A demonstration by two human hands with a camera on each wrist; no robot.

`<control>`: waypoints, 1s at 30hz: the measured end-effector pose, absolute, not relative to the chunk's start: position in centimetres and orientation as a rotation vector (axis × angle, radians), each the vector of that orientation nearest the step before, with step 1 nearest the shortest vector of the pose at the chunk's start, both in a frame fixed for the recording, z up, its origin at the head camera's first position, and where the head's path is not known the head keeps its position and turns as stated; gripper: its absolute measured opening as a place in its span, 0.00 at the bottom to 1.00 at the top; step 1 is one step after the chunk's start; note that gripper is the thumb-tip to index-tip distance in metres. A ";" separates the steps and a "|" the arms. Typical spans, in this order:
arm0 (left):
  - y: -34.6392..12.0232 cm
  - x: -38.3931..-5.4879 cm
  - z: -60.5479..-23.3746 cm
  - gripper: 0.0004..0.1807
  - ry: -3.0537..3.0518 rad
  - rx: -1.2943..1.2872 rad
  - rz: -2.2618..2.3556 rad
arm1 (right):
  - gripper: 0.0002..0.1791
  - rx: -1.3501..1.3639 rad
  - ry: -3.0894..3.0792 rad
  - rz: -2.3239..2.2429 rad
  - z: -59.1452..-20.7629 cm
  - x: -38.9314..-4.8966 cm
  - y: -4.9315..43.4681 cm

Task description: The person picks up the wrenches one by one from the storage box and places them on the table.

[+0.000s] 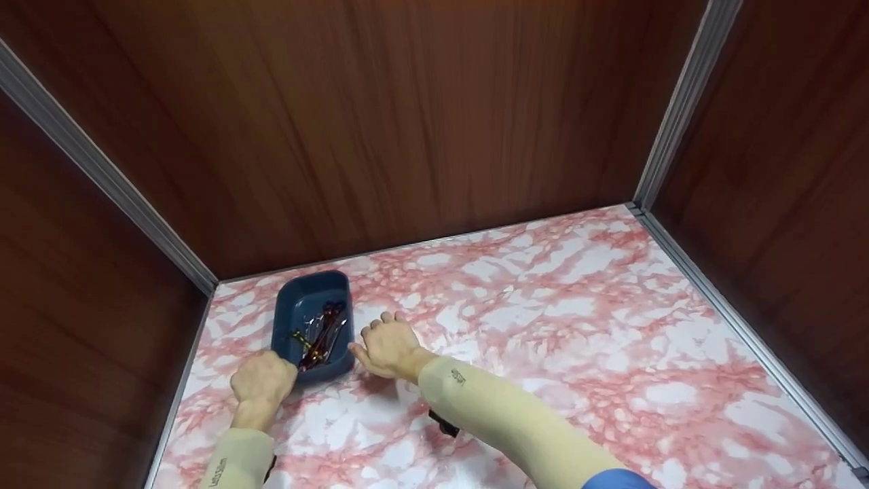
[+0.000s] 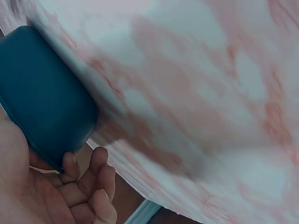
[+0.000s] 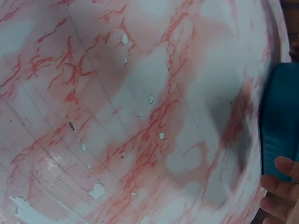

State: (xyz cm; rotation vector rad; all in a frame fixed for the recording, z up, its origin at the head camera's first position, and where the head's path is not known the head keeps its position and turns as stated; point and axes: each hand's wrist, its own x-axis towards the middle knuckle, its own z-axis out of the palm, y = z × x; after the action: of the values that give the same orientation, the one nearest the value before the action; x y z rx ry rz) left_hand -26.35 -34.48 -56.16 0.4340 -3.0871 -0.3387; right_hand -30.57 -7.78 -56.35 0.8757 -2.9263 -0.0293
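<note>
A rounded dark-blue bin holds shiny red and gold pieces toward the left side of a pink-marbled table. The left hand grips its near-left corner; the right hand, fingers loosely bent, is just beside it. Brown panels rise behind; tabletop stretches right.

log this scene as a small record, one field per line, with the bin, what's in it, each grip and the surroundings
container: blue bin, toward the left side of the tabletop
contents: several slender shiny items, some dark red, some gold; exact kind unclear
left grip: holding the bin's near left corner by the rim
right grip: by the bin's right side, thumb toward it; firm hold not visible
surface: pink and white, marbled
surroundings: brown wood-look panels, grey metal framing
</note>
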 end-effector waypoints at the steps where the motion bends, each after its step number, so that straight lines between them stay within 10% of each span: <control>1: -34.2 -26.3 -56.2 0.20 -3.080 0.429 -0.341 | 0.37 0.868 -2.933 -0.022 -56.4 -30.6 -7.7; 30: -29.2 -26.2 -57.8 0.32 -2.974 0.180 -0.410 | 0.25 0.655 -2.842 0.038 -57.9 -31.8 -5.0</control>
State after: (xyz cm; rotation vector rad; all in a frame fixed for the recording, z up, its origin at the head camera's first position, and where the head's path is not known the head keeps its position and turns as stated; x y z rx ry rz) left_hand -26.16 -29.17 -57.81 0.1797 -2.9739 -0.4096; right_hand -31.80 -5.02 -57.86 0.6554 -2.8423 0.0376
